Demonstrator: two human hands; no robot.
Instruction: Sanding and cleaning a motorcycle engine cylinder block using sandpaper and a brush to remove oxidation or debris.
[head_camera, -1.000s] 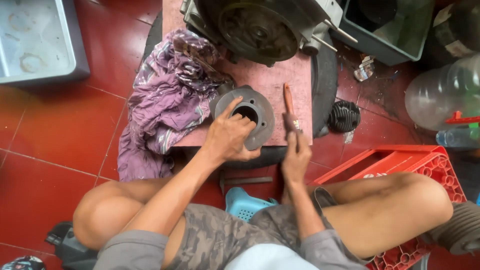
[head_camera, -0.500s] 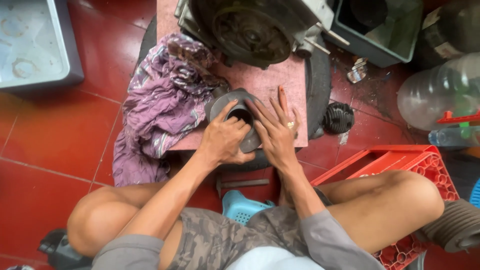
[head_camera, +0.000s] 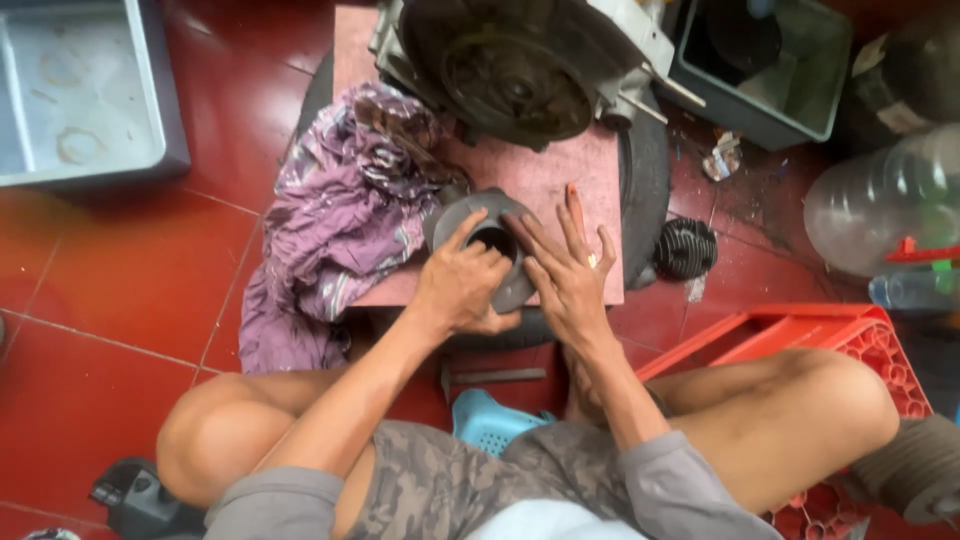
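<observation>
Grey ring-shaped engine part at frame centre on a pinkish board, left hand curled around its near rim, right hand open-fingered against its right side, purple rag beside, engine above.

Soft, even daylight fills the scene, bright enough to see by yet flat. The glossy red floor tiles throw a pale sheen toward ten o'clock. The plastic bottle at three o'clock glints. Shadows are faint. Everything looks slightly soft, and the edges smear and bend.
</observation>
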